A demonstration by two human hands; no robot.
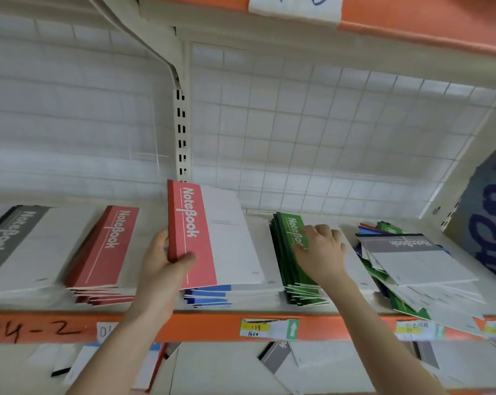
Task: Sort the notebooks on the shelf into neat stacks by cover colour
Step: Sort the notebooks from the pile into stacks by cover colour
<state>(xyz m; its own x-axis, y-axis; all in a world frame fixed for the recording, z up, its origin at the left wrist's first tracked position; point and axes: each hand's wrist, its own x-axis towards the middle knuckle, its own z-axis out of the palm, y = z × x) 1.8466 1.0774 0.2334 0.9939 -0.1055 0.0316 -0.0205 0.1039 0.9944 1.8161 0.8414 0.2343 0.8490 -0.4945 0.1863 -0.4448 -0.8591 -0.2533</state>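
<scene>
Running left to right along the shelf (212, 327) with the orange front edge: grey notebook stack (13, 243); red notebook stack (104, 246) just beside it; blue notebook stack (209, 296); green notebook stack (286, 258); mixed heap (406, 292) of green, blue and grey covers at far right, loose, overhanging the shelf front, a grey notebook (412, 258) topmost.
Red notebook (195, 223): raised and tilted above the blue notebook stack, lower edge close to that stack's top; left grip (164, 263) clamped on its spine edge near the lower corner, thumb on the cover, fingers behind.
Right grip (323, 252): on top of the green notebook stack, knuckles up, fingers bent onto the topmost cover; whether it pinches that cover cannot be told.
Price label (269, 327) on the shelf front; wire grid (298, 124) behind; blurred notebooks (278, 357) on the shelf below.
</scene>
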